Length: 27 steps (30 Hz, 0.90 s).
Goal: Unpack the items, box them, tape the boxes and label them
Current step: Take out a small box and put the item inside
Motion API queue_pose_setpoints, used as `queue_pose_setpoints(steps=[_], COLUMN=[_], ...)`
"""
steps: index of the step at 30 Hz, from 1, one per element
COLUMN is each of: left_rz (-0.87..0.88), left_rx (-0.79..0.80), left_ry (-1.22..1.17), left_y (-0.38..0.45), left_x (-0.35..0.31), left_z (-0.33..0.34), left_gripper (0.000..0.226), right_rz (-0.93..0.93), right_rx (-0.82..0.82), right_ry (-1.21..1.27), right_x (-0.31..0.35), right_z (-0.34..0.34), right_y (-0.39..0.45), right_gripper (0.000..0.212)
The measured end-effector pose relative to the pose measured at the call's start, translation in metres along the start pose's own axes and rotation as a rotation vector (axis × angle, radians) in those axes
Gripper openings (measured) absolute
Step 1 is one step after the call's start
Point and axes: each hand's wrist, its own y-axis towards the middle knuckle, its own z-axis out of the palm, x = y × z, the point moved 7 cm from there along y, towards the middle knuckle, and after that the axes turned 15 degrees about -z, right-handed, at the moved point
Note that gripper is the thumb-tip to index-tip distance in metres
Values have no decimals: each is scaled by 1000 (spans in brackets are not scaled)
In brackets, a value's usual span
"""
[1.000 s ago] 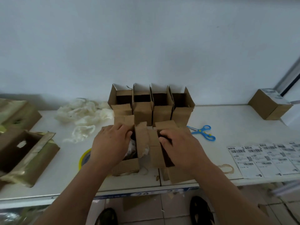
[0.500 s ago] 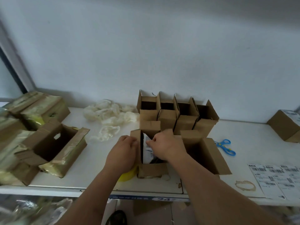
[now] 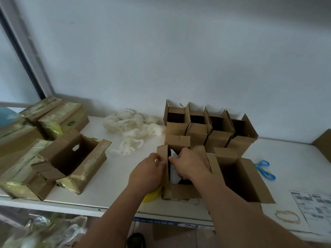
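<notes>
A person's left hand (image 3: 146, 173) pinches the left flap of a small open carton (image 3: 176, 189) at the white worktop's (image 3: 114, 169) front edge, while the right hand (image 3: 188, 165) reaches inside, fingers curled on a white-wrapped item (image 3: 173, 171) standing in it. A larger empty box (image 3: 240, 178) sits just beside; four open boxes (image 3: 209, 126) line the wall behind. Blue scissors (image 3: 264, 170) and shipping labels (image 3: 315, 206) lie to the right.
</notes>
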Motion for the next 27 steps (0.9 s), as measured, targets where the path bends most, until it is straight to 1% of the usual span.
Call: queue_pose_setpoints(steps=[4,7,11,13,17,21,24,27], left_rz=[-28,-44,-80,-106,-122,-113,-101,-62], left_rx=[19,23,67,99,115,92,56,-5], left_ry=[-34,-82,-177,-252,-309,-349,-358,-312], left_y=[1,3,5,4,2,0,-1,-1], left_x=[1,2,3,3,1,-2,-4,-8], left_z=[2,1,0,-1,0,-2,-7,-11], left_gripper=[36,36,45,48,49,47,46,44], right_rz=[-80,-98,-88,-65,-51,-65,-64,-68], right_rx=[-23,-22,-67,-83,10,35,-5,-30], right_ry=[-70,-123,-167,-205,-305,-349,-325,-325], right_x=[7,11,11,6,1,4,3,5], right_z=[-7,-9,-16,-21,-20,-27,-33,-40], right_y=[1,3,8,7,2,-1,-2,-9], right_gripper=[40,40,26,23,26,24,30,34])
